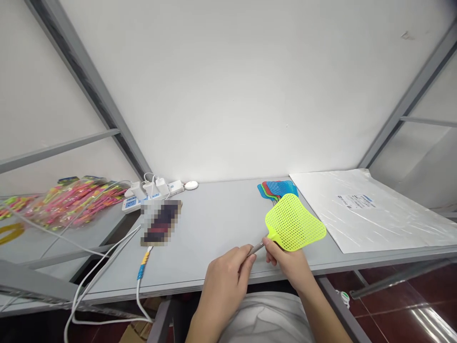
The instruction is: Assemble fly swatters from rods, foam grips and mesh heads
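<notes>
A yellow-green fly swatter [295, 223] with a perforated head and a grey metal rod is held over the front edge of the grey table. My left hand [228, 281] is closed around the rod's lower part. My right hand [285, 259] pinches the rod just below the head, with the palm partly hidden behind it. Behind the swatter lies a small stack of blue, red and green fly swatters [282, 187], their rods mostly hidden by the raised head.
A white wrapped sheet [385, 224] covers the table's right side. At left are a pixelated phone [162, 223] on a cable, a power strip [132, 204] with chargers, and a round white device [191, 185]. Bagged pink and yellow items [82, 200] lie farther left. Metal posts flank the table.
</notes>
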The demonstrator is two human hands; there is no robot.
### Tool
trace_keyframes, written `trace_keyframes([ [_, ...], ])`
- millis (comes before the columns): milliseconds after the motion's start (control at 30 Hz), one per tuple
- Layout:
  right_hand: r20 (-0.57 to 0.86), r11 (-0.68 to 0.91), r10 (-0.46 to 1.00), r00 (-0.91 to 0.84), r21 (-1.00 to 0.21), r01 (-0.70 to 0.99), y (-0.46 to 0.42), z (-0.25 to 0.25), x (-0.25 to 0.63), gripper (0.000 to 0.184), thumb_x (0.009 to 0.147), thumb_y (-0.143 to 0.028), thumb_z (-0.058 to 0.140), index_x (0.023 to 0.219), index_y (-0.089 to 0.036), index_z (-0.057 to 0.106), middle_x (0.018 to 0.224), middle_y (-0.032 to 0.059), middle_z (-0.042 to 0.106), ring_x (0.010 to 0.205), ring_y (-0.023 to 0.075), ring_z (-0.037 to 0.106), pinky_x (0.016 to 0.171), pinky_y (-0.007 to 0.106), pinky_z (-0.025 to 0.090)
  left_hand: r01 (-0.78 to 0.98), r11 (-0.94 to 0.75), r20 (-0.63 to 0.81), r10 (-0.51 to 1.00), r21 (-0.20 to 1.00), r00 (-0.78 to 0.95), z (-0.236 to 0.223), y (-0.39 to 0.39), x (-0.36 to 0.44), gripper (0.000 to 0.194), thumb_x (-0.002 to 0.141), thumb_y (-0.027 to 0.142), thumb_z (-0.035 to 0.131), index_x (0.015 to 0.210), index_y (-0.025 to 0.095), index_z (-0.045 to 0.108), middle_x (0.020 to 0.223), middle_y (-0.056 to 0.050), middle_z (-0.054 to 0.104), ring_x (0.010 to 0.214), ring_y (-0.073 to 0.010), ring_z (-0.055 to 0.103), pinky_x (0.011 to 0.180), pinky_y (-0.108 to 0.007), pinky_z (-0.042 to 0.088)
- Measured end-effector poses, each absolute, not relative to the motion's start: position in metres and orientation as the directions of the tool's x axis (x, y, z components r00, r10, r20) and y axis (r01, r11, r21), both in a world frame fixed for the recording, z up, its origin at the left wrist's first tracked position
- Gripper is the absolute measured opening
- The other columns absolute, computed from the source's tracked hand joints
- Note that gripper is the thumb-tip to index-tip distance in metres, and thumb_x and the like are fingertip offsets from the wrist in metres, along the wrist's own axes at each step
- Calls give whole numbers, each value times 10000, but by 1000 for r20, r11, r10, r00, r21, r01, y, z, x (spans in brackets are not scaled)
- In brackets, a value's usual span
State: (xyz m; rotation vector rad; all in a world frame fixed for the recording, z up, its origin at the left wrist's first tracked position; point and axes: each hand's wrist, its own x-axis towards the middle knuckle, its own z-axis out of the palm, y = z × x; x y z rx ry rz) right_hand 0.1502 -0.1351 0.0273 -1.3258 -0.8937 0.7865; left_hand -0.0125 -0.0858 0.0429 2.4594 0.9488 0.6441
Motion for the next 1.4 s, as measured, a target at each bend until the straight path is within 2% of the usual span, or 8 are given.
trace_keyframes([
  [367, 155, 271, 837, 525, -951, -151, -136, 32, 159, 317, 804, -423, 689, 624, -197, 557, 425, -82, 398, 417, 112, 428, 540, 320, 493, 554, -669, 152, 695, 496, 702, 66, -76, -40, 321, 1000, 376, 360, 781, 249, 558, 698, 12, 621, 658, -171, 573, 595, -254, 347],
  [633, 172, 484, 671, 721, -839, -250, -144, 43, 189, 272, 826, -319, 700, 655, -193, 529, 475, -105, 379, 402, 69, 394, 538, 281, 501, 566, -729, 268, 675, 385, 688, 67, -62, -73, 247, 988, 336, 418, 1043, 277, 651, 870, -3, 685, 807, -185, 611, 771, -313, 365],
  [933, 180, 300, 923, 341, -891, -342, -132, 26, 135, 246, 903, -414, 597, 817, -184, 599, 625, -12, 623, 513, 124, 597, 563, 285, 496, 606, -744, 567, 638, 282, 521, 61, -76, -35, 274, 941, 141, 440, 1050, 286, 645, 947, -34, 667, 900, -211, 576, 1052, -535, 182],
  [1033, 181, 359, 892, 413, -840, -407, -130, 24, 133, 249, 929, -419, 562, 826, -194, 587, 618, -17, 629, 507, 127, 602, 569, 293, 501, 487, -799, 789, 533, 352, 305, 53, -87, -23, 287, 878, 108, 525, 1072, 291, 632, 994, -59, 661, 915, -233, 572, 994, -505, 285],
  [1133, 152, 386, 871, 467, -800, -460, -130, 25, 134, 239, 939, -411, 553, 828, -201, 582, 579, -34, 609, 471, 115, 577, 549, 280, 492, 157, -848, 804, 530, 506, 270, 40, -95, -17, 256, 842, 88, 551, 1029, 246, 622, 782, -26, 628, 675, -170, 537, 684, -313, 401],
  [1200, 147, 396, 866, 477, -785, -477, -131, 26, 130, 222, 944, -399, 550, 843, -204, 582, 583, -36, 609, 476, 107, 570, 532, 259, 473, -11, -728, 664, 619, 686, 420, 32, -97, -11, 121, 880, 149, 527, 887, 207, 633, 678, -12, 583, 575, -137, 477, 567, -263, 351],
  [1300, 153, 381, 883, 444, -787, -485, -133, 27, 121, 214, 949, -388, 547, 844, -204, 574, 601, -34, 607, 489, 93, 550, 497, 226, 439, -142, -340, 364, 782, 930, 506, 24, -96, 2, 331, 954, 337, 444, 679, 185, 545, 595, -2, 516, 524, -118, 422, 515, -245, 320],
  [1400, 140, 320, 921, 364, -805, -500, -135, 26, 112, 226, 941, -380, 563, 805, -200, 552, 581, -48, 570, 466, 75, 504, 446, 197, 392, -274, -20, 171, 825, 962, 539, 23, -95, 11, 375, 935, 471, 460, 680, 196, 474, 577, 21, 490, 507, -116, 433, 507, -239, 351],
])
